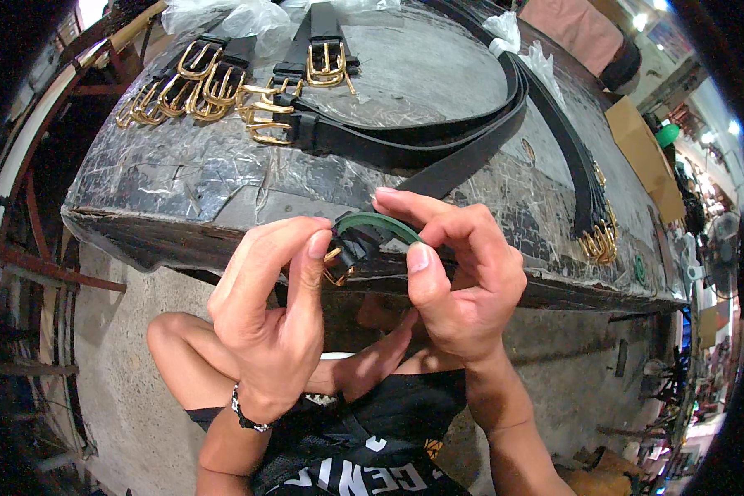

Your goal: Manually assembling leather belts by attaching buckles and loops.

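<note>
A narrow green strip (378, 221) arches between my two hands, just off the near edge of the table. My left hand (273, 289) pinches its left end between thumb and fingertips. At its right end, my right hand (467, 269) is closed on it with thumb and forefinger, other fingers curled. Directly under the arch is a black strap piece (355, 248) with a gold buckle (336, 269) beside my left thumb. Whether the green strip is joined to this black piece I cannot tell. The fingers partly hide both ends.
On the worn dark table (215, 178), black belts (438, 136) loop across the middle. Several gold buckles (211, 87) cluster at the far left; another belt bundle (583, 178) hangs toward the right edge. Clear plastic (248, 25) lies at the back. A cardboard sheet (645, 157) stands right.
</note>
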`<state>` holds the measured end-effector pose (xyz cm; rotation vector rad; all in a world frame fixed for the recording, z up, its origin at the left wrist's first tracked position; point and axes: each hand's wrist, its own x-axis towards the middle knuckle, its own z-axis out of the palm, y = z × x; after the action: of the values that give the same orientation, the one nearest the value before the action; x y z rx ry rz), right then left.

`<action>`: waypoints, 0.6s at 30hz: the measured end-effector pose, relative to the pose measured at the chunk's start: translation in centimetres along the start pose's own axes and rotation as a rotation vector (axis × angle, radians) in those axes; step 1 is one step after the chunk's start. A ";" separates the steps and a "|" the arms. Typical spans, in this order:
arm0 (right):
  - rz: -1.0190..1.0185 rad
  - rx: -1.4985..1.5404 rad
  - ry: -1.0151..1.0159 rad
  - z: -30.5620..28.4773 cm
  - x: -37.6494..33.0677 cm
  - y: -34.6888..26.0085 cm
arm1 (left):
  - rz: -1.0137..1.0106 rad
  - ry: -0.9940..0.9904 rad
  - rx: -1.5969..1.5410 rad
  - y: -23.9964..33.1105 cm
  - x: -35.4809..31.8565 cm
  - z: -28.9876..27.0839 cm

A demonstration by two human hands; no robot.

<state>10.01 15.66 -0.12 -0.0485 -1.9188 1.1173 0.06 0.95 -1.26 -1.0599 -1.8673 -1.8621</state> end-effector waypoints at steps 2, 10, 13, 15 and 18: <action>0.007 -0.008 -0.008 -0.1 0.0 -0.1 | 0.010 -0.007 0.013 0.1 0.1 0.0; 0.031 0.041 0.004 0.0 0.2 0.0 | 0.160 -0.021 0.084 -0.2 0.6 0.2; 0.081 0.060 0.000 -0.1 0.3 -0.5 | 0.147 -0.004 0.101 0.3 0.7 0.2; 0.089 0.090 0.017 0.0 0.2 -0.2 | -0.015 0.065 -0.016 0.8 0.5 0.3; 0.198 0.259 0.026 -0.3 0.5 -0.8 | 0.127 -0.036 0.146 0.9 0.5 -0.8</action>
<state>10.20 15.59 0.86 -0.1112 -1.7599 1.4829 0.10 0.26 -0.22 -1.1401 -1.8770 -1.6206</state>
